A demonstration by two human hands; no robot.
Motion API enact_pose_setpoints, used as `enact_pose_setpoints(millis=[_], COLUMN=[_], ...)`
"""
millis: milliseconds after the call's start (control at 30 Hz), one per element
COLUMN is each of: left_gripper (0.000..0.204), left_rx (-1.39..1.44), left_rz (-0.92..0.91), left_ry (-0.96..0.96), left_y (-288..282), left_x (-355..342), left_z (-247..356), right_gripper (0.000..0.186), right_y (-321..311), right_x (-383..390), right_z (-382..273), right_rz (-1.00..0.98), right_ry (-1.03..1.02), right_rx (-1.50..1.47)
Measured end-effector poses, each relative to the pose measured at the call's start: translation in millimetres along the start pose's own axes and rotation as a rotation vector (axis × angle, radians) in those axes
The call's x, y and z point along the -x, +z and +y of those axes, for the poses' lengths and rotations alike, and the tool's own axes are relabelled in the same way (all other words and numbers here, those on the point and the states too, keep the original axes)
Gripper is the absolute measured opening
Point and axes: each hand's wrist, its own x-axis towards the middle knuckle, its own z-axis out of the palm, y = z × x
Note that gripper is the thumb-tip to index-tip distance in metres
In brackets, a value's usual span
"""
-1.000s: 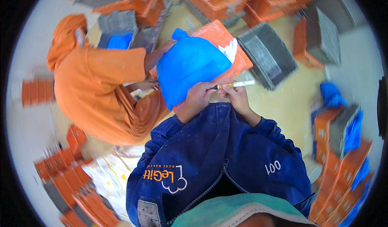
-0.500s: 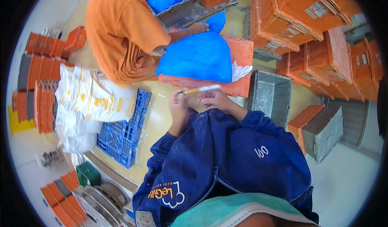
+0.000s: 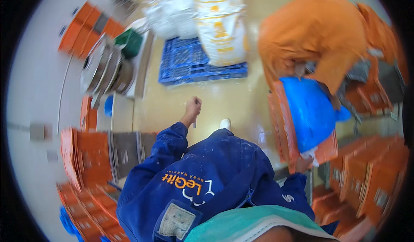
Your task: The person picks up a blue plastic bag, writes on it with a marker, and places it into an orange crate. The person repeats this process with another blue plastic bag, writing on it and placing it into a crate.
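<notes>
My left hand (image 3: 194,107) is out over the floor, closed round a slim pen-like stick (image 3: 195,122), whose pale end pokes out below the fist. On the right, my right hand (image 3: 304,162) is at the near edge of an orange crate lid (image 3: 328,148), against a crumpled white sheet (image 3: 312,155). Its fingers are blurred, so I cannot make out whether they grip the sheet. A full blue plastic bag (image 3: 307,112) lies on the lid. A co-worker in orange (image 3: 310,30) bends over it, one hand at the bag's far side.
White sacks (image 3: 221,30) with yellow print stand on a blue pallet (image 3: 202,74) ahead. Orange and grey crates (image 3: 97,158) are stacked at left, with more orange crates (image 3: 362,173) at right. Round metal pans (image 3: 97,65) lean near a green bin (image 3: 129,43).
My view has swung left. My hands, earlier together at the slim stick, are now wide apart. The left keeps the stick; the right has reached to the white sheet beside the blue bag.
</notes>
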Motion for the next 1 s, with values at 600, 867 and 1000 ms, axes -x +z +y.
enact_pose_setpoints(millis=[600, 867, 1000], left_gripper=[0.05, 0.042, 0.063], left_rx=[-0.874, -0.642, -0.249], left_rz=[-0.117, -0.495, -0.835], left_ry=[-0.036, 0.1, 0.469], left_y=[-171, -97, -9], left_x=[-29, -108, -109], left_z=[-162, -28, 78], right_gripper=[0.028, 0.019, 0.021], right_y=[86, -50, -68], right_x=[34, -55, -111], right_z=[-56, -410, -467], right_rz=[-0.365, -0.815, -0.992], right_ry=[-0.018, 0.387, 0.353], right_rx=[0.101, -1.086, -1.487])
